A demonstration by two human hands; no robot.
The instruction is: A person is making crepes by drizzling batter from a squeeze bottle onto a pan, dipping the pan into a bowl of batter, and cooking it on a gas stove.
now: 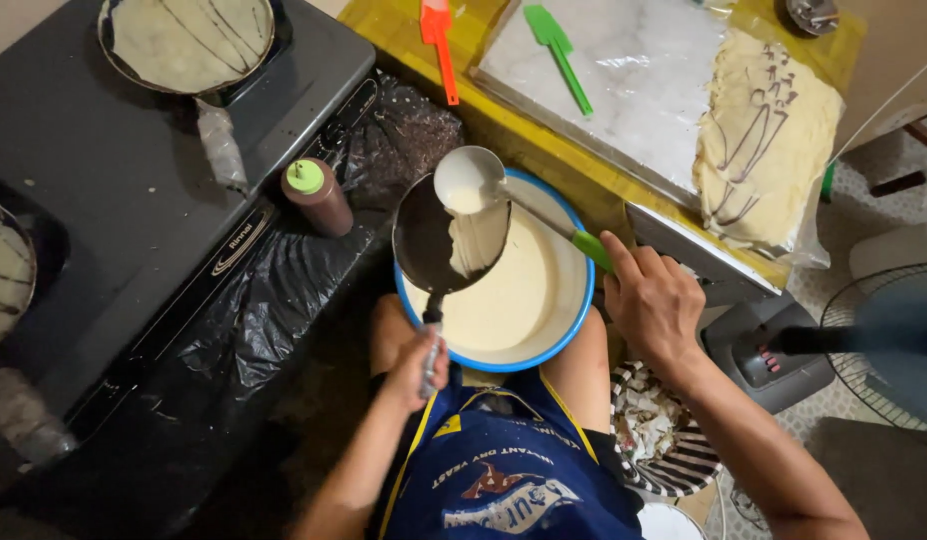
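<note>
My left hand (421,367) grips the handle of a small black pan (429,245), tilted over a blue-rimmed white bowl (574,320) of pale batter that rests on my lap. My right hand (652,300) holds a ladle by its green handle; the white ladle cup (466,180) is tipped against the pan, and batter runs down the pan's face toward the bowl.
A dark gas stove (134,190) at left carries two pans with crepes (189,40). A brown squeeze bottle with green cap (317,195) stands beside it. A tray (634,80) holds orange and green spatulas (559,50) and finished crepes (764,140). A fan (884,340) sits at right.
</note>
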